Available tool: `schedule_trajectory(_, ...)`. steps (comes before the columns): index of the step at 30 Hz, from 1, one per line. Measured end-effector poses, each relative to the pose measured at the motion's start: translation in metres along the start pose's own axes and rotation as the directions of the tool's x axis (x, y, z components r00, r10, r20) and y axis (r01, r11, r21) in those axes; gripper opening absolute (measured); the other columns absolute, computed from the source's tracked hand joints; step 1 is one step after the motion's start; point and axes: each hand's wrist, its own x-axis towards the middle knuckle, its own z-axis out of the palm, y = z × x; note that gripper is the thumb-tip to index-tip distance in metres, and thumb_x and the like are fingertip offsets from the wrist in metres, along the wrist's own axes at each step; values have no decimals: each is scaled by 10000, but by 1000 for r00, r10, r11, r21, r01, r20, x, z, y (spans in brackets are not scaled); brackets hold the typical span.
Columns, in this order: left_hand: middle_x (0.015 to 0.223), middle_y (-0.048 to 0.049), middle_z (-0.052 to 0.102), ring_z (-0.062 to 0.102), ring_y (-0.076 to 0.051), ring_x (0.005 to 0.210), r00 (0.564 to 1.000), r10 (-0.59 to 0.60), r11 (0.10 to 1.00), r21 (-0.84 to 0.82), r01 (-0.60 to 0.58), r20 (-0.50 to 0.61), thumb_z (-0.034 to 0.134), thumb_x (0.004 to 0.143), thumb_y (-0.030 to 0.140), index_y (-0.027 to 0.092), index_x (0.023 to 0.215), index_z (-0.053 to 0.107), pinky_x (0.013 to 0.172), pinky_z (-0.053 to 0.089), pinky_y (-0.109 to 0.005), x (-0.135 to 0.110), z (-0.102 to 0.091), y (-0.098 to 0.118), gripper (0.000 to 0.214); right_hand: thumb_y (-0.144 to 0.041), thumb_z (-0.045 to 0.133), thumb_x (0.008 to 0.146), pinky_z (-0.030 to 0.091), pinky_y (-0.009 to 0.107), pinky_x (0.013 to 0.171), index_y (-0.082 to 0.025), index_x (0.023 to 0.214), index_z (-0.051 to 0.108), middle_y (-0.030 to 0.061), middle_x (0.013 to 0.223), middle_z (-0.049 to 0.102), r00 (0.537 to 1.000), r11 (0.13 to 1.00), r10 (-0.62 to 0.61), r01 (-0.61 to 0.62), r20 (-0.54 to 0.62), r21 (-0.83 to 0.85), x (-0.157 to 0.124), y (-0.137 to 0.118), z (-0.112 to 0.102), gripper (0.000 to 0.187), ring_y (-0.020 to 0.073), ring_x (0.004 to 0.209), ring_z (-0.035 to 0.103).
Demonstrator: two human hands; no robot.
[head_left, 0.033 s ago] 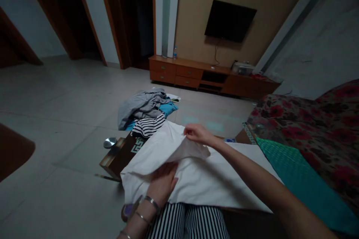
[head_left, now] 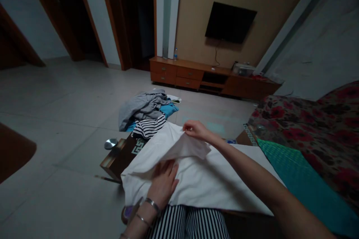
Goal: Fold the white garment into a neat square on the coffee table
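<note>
A white garment lies spread over a low dark wooden table in front of me. My right hand pinches one edge of it and holds a flap lifted over the far part of the cloth. Nearer to me, my left hand rests flat on the garment with its fingers stretched out, just below the raised flap. Bracelets circle my left wrist. My striped trousers show at the bottom of the view.
A pile of grey, blue and striped clothes sits at the table's far end. A teal cushion and a floral sofa stand on the right. A small round metal object lies on the tiled floor; a TV cabinet stands against the far wall.
My right hand has lifted the flap slightly up and away. My left hand's fingers have come out from under the fold and spread on the cloth.
</note>
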Motion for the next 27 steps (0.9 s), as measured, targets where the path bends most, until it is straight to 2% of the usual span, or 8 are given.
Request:
schedule_trajectory(3,1505,-74,326,313,-276,1377,999,27,998,51,-28,21,481,877,239,245,1362,457,1096,287,-558,2,-6,0,486,-57,539,715,390,216,721,-145,823,675,32,823,647,997,999,31,-32,-72,-16,58,19,9,195,129,770,549)
schedule_trajectory(7,1515,-92,298,288,-283,1389,999,22,999,35,-24,41,500,861,231,243,1379,437,1097,292,-562,1,-7,-2,522,-65,529,717,392,221,757,-153,807,693,42,869,673,988,990,130,-134,-83,-51,113,45,51,207,144,810,560)
schedule_trajectory(12,1507,-100,320,284,-282,1390,1000,-4,996,-91,4,8,521,823,189,235,1375,433,1098,310,-541,-5,-5,-4,560,-101,524,720,391,236,749,-146,815,689,53,861,672,975,978,201,-205,-95,-29,125,68,94,196,162,809,554)
schedule_trajectory(14,1488,-102,352,312,-266,1375,998,10,986,-168,-21,-65,501,835,189,226,1361,446,1081,357,-494,-7,-9,-12,531,-103,514,716,391,235,746,-147,828,683,48,860,666,967,972,235,-237,-99,-5,122,74,102,208,159,810,549)
schedule_trajectory(16,1424,-111,433,386,-243,1322,985,-40,976,-219,3,-169,445,873,202,210,1325,479,1052,397,-450,-4,-18,-26,453,-103,501,714,393,232,743,-148,890,674,44,877,660,956,962,272,-270,-107,31,119,78,105,251,151,809,544)
schedule_trajectory(19,1247,-137,557,502,-238,1167,924,-295,947,-207,247,-245,375,908,209,161,1226,541,997,419,-435,7,-38,-56,363,-120,487,721,400,224,707,-138,1062,629,47,899,649,932,937,344,-333,-114,102,117,82,107,370,136,773,539)
schedule_trajectory(22,1128,-146,601,544,-259,1058,842,-525,851,-107,515,-124,421,892,240,119,1147,567,907,435,-412,23,-56,-85,318,-206,543,714,390,216,630,-118,1096,609,36,831,628,905,903,414,-394,-95,173,115,84,107,398,127,697,523)
schedule_trajectory(27,1077,-97,655,606,-217,955,768,-622,747,-180,640,151,523,840,317,159,1101,578,765,432,-302,50,-64,-109,310,-272,597,644,320,212,536,-126,676,626,-16,592,515,885,857,464,-435,-45,275,108,87,104,152,105,572,449)
